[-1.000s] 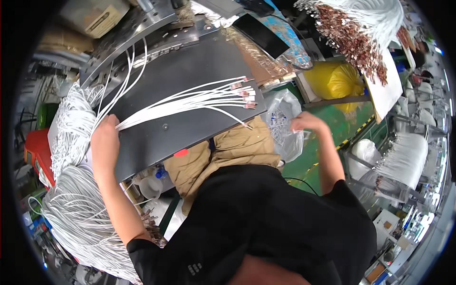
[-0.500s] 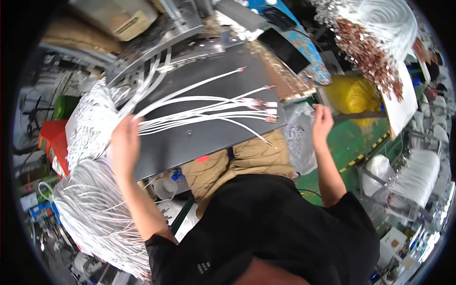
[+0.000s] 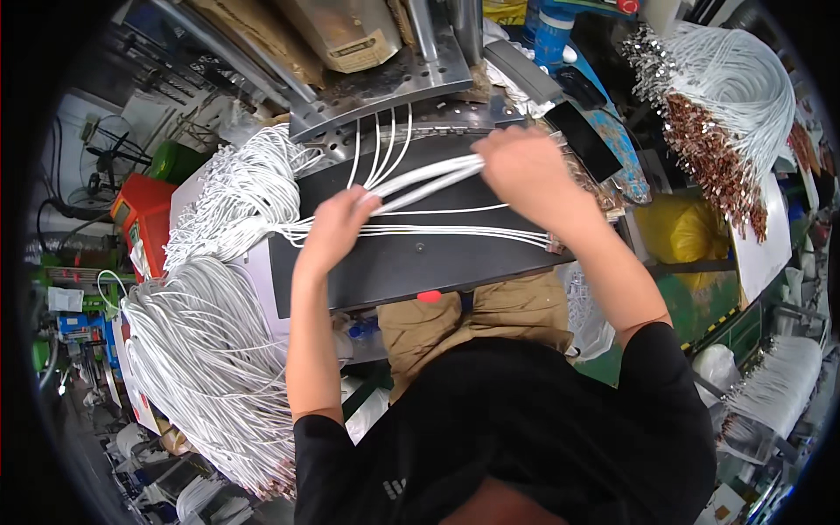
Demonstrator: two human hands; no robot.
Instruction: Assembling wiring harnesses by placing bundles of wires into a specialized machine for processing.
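Above a black work board, a small bunch of white cables stretches between my two hands. My left hand is closed round its left part, with thumb and fingers together. At the bunch's right end my right hand is closed on it, hiding the cable ends. Several loose white cables lie flat on the board just below, their tips near the right edge. Thin white cable tails run up from near my left hand toward a metal frame.
Large piles of white cable lie at the left, another heap beside the board. A metal press frame stands at the back. To the right are a dark phone, a yellow bag and a hanging coil of cables.
My right hand has come in from the right side and closed on the cable bunch. The bunch has lifted off the board. The view has shifted, so the scene sits further right.
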